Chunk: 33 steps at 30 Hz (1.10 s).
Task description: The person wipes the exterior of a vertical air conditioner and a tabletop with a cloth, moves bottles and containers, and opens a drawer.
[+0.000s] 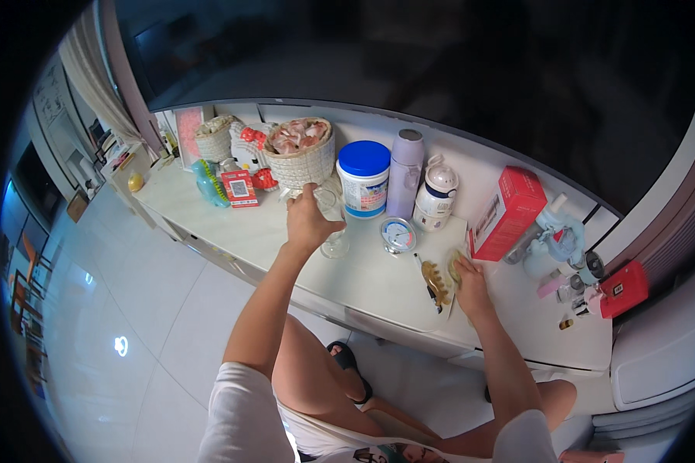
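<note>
My left hand [311, 221] is at a clear stemmed glass [335, 246], its fingers around the upper part; how firmly they hold it cannot be told. My right hand [472, 283] grips a yellowish-green cloth [455, 267] on the white cabinet top [376, 289]. Just left of the cloth lie a brown hair claw clip [433, 280] and a dark pen [438, 307]. Between my hands stands a round dial gauge [398, 234]. Behind it are a white tub with a blue lid [364, 179], a lilac flask [405, 173] and a white drinking bottle [436, 197].
Woven baskets [301, 162], a red code card [240, 188] and a teal figurine [210, 182] stand at left. A red box [507, 214], pale-blue bottles [547, 249] and a red case [625, 289] are at right. A large dark television screen [382, 58] rises behind.
</note>
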Available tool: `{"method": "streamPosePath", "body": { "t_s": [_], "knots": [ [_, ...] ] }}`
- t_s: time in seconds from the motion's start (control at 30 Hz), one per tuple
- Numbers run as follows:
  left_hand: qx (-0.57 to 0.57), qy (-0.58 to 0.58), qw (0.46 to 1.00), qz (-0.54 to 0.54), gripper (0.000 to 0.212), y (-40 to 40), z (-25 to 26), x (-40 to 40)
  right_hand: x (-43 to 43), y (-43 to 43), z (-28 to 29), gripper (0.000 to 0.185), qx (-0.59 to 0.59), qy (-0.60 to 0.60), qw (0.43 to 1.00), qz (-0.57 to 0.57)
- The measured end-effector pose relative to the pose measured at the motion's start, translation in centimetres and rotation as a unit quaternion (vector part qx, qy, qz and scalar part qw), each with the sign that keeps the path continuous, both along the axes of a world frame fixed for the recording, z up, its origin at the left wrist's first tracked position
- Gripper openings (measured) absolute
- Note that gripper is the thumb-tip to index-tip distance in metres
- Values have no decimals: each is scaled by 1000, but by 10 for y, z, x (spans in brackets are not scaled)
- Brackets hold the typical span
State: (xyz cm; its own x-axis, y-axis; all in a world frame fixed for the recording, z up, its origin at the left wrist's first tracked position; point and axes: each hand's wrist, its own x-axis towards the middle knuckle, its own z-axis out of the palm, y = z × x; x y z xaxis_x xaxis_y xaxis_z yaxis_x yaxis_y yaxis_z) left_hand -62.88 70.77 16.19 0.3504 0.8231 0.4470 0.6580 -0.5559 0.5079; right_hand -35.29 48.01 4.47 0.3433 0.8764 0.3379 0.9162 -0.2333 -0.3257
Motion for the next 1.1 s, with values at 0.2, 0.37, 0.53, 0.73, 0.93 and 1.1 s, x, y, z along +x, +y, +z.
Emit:
{"method": "streamPosePath", "body": {
  "t_s": [0.2,0.37,0.53,0.73,0.93,1.1],
  "knots": [
    [8,20,1000,2,95,12,-10,10,12,-87,-5,43,-42,-41,992,-114],
    [21,-5,999,26,98,-2,-14,6,-3,-100,3,41,-62,-46,985,-153],
    [168,-140,975,26,73,-61,9,6,-23,-73,8,41,65,37,988,-137],
    [2,-219,959,-181,41,-176,-2,29,-74,-24,22,49,37,153,983,-90],
    [-181,-128,959,-177,36,-190,-38,28,-80,-4,22,45,-48,3,991,-123],
    [-170,-114,959,-193,35,-167,-73,28,-66,1,23,30,-141,-116,983,-36]
  ]
}}
